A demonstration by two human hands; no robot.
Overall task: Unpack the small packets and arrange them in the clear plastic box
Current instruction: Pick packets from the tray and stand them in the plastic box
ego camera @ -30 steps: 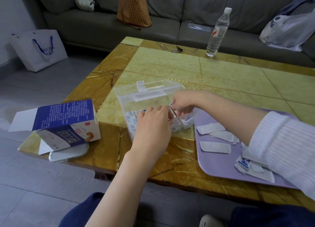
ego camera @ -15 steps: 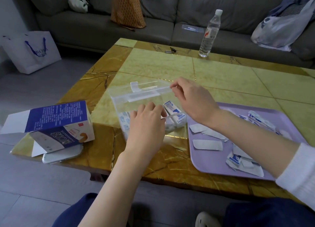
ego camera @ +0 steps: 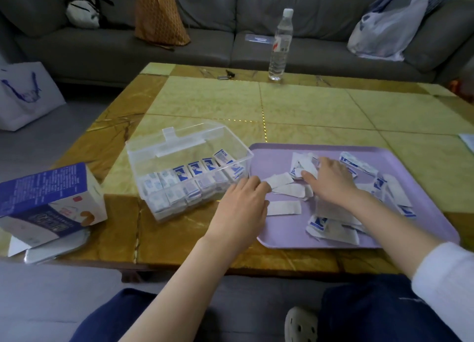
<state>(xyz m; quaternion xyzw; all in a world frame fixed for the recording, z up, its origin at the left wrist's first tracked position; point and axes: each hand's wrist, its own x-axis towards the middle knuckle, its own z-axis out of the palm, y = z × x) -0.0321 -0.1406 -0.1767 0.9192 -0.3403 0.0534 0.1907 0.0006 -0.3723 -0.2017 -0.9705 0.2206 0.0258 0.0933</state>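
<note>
The clear plastic box (ego camera: 154,159) stands open on the marble table, its lid tipped back, with two rows of small blue-and-white packets (ego camera: 195,177) standing inside. To its right lies a purple tray (ego camera: 436,221) strewn with several loose packets (ego camera: 320,223) and white wrappers (ego camera: 283,208). My left hand (ego camera: 242,208) rests palm down at the tray's left edge, just right of the box, holding nothing. My right hand (ego camera: 331,180) lies flat over the pile on the tray, fingertips touching a packet; whether it grips one is hidden.
A blue-and-white carton (ego camera: 48,203) lies on a phone at the table's left front corner. A water bottle (ego camera: 280,46) and keys (ego camera: 227,75) stand at the far edge. Behind is a grey sofa with bags; a white shopping bag (ego camera: 23,95) sits on the floor left.
Both hands left the box and moved right: the right hand went from the box's rim to the tray's pile, the left from the box's front wall to the tray's edge.
</note>
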